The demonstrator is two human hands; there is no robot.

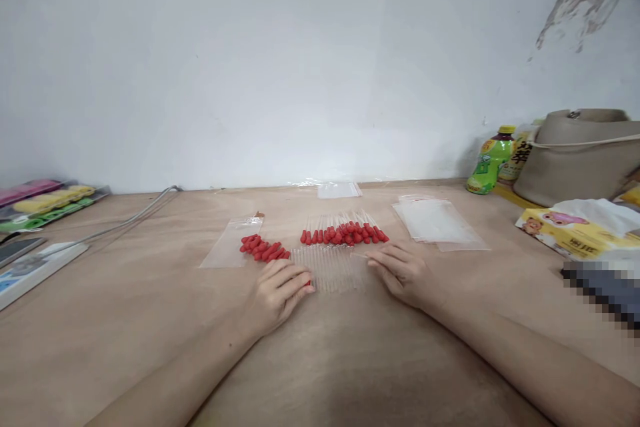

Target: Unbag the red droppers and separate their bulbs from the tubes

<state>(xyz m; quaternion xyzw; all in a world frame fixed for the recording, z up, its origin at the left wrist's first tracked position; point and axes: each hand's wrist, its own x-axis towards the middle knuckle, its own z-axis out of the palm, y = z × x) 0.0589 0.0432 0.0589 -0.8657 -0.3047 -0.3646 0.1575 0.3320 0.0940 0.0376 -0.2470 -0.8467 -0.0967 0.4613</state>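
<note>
Head view, centre: pinching one red bulb (308, 283) with the left hand (278, 289), one clear tube (359, 255) with the right hand (406, 273); over a dozen bare tubes (331, 270) between, two red-bulb clusters (345, 234) above; two bottles (490, 163) at right.

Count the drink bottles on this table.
2: the green bottle with a yellow cap, at the far right near the wall, and a second bottle behind it, beside the tan container. More may be hidden there.
</note>
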